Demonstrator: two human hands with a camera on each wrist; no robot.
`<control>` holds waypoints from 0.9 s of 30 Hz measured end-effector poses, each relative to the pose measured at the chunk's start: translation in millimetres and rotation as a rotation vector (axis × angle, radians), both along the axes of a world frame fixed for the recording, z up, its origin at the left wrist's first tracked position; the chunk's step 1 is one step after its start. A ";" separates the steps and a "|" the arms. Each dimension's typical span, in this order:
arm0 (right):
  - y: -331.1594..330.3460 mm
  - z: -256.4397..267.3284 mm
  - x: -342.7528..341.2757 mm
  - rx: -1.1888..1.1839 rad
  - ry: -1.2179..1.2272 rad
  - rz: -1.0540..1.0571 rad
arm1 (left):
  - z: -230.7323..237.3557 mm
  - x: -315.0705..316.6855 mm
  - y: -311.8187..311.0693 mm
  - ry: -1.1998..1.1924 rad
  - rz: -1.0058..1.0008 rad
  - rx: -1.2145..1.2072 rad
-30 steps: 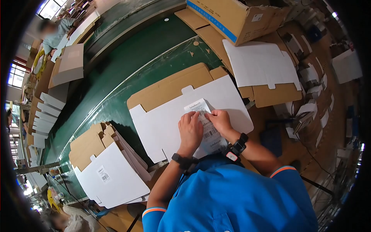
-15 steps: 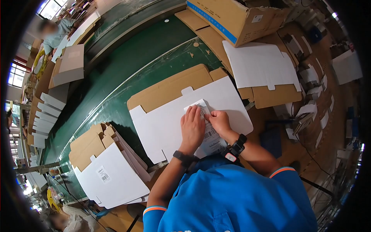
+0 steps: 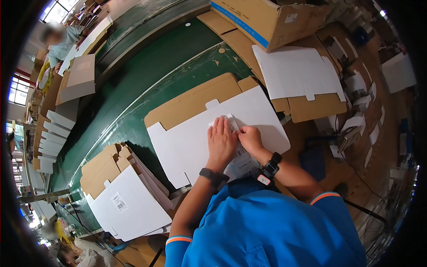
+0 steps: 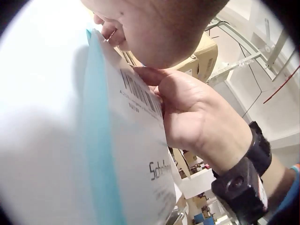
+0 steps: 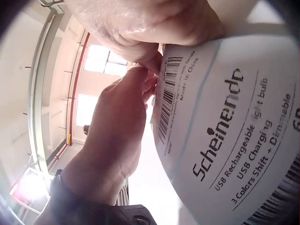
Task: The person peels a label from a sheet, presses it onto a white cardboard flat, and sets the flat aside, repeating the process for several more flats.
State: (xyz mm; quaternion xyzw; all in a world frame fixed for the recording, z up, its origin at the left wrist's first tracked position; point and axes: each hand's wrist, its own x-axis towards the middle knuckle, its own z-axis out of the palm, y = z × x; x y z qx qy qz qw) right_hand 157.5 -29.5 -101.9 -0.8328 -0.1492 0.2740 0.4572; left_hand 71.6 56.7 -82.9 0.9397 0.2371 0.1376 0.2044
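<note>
A flat white-and-brown cardboard box blank (image 3: 178, 147) lies before me. On it is a strip of printed labels (image 3: 242, 167) with barcodes; in the right wrist view the label strip (image 5: 234, 126) bows upward and reads "Scheinendp". My left hand (image 3: 221, 142) rests over the strip's upper part with fingers straight and together, covering the top label. Close beside it, my right hand (image 3: 251, 140) has curled fingers and pinches the strip's edge with thumb and finger. The left wrist view shows the right hand (image 4: 192, 110) at the barcode edge.
At left, a stack of folded box blanks (image 3: 129, 202) carries a barcode label. More white blanks (image 3: 296, 73) lie at right under a big brown carton (image 3: 284, 26). A green work surface (image 3: 169, 62) runs behind. A person (image 3: 62, 42) sits at far left.
My left hand's fingers, bent over the label a second ago, have straightened and laid down across it, covering its print. The right hand stays at the strip's edge.
</note>
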 end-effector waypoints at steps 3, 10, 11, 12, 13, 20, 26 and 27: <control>-8.3 -5.3 -1.4 -0.047 0.048 0.051 | 3.7 2.0 6.1 0.026 -0.025 -0.013; -150.8 7.0 -35.8 -0.064 0.465 0.348 | 6.3 -4.6 22.3 0.055 -0.130 -0.050; -172.5 3.8 -35.1 0.047 0.574 0.311 | 7.0 -6.0 23.3 0.067 -0.144 -0.042; -186.6 7.4 -27.3 -0.009 0.582 0.343 | 7.3 -8.2 22.2 0.079 -0.159 -0.036; -199.1 16.6 -21.0 -0.063 0.590 0.372 | 7.6 -10.8 19.7 0.103 -0.167 -0.019; -205.4 87.3 19.7 0.234 0.255 0.353 | 1.1 -11.1 -34.9 0.150 -0.145 0.014; -199.6 79.6 62.4 0.498 0.364 0.221 | -11.0 -21.0 -55.1 0.133 -0.090 0.067; -195.0 85.1 70.7 0.488 0.386 0.253 | -5.5 -30.1 -57.9 0.146 -0.088 0.032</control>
